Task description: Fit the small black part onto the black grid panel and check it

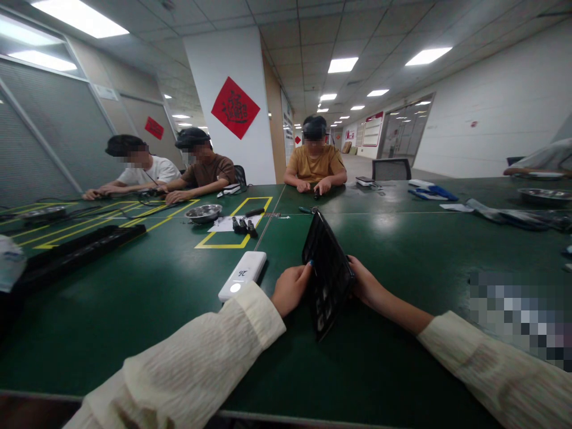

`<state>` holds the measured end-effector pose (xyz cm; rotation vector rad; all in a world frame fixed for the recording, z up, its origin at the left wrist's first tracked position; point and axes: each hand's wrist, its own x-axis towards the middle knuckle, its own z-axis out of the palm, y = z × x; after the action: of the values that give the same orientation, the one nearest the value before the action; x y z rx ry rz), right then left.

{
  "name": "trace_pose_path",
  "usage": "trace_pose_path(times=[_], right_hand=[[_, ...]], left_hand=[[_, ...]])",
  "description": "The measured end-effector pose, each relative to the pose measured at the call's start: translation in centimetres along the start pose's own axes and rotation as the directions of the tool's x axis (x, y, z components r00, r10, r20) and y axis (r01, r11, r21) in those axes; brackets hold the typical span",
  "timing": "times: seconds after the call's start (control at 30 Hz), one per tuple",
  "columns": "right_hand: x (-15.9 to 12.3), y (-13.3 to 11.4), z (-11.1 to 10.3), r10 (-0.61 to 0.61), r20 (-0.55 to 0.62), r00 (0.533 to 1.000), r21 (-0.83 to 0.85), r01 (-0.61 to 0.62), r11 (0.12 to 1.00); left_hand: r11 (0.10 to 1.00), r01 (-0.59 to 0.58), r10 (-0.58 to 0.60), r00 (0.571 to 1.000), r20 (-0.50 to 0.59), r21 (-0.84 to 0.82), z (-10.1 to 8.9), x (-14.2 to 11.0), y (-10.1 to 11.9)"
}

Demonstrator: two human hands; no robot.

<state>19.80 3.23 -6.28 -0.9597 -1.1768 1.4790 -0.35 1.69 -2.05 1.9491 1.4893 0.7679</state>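
A black tray with small compartments [328,275] stands tilted on its edge on the green table [384,250], just in front of me. My left hand [291,288] grips its left side with curled fingers. My right hand [364,282] holds its right side, mostly hidden behind the tray. A white power bank [242,275] lies flat just left of my left hand.
A metal bowl [204,213], paper and small black parts [243,225] sit inside a yellow-taped rectangle [232,223]. A long black tray [74,250] lies at left. Three seated people work at the far side. More bowls and blue items lie at right.
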Motion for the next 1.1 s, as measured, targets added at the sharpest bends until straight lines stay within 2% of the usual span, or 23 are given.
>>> trace_pose_path(times=[0.17,0.37,0.5,0.6,0.83,0.97,1.1], right_hand=[[0.1,0.0,0.0,-0.003,0.005,1.000,-0.015,0.003,1.000],[0.0,0.0,0.0,0.002,0.006,1.000,-0.007,-0.002,1.000],[-0.2,-0.3,0.0,-0.001,0.010,1.000,0.001,0.001,1.000],[-0.4,-0.4,0.1,-0.007,0.027,1.000,-0.002,0.007,1.000],[-0.3,-0.4,0.3,-0.001,-0.004,1.000,0.010,0.001,1.000],[-0.4,-0.6,0.5,-0.001,0.001,1.000,0.025,0.001,1.000],[-0.7,-1.0,0.6,0.003,0.007,1.000,0.036,-0.003,0.999]], left_hand=[[0.992,-0.035,0.035,0.999,0.004,0.121,-0.2,-0.2,0.4],[0.994,-0.027,0.025,1.000,0.014,0.107,-0.2,-0.2,0.4],[0.989,-0.066,0.071,0.997,-0.034,0.130,-0.2,-0.2,0.5],[0.980,-0.092,0.098,0.995,-0.026,0.176,-0.3,-0.3,0.5],[0.947,-0.063,0.055,0.998,0.035,0.314,-0.5,-0.8,0.9],[0.937,-0.061,0.040,0.997,0.068,0.344,-0.7,-1.0,1.3],[0.935,-0.064,0.048,0.997,0.053,0.348,-0.7,-0.9,1.4]])
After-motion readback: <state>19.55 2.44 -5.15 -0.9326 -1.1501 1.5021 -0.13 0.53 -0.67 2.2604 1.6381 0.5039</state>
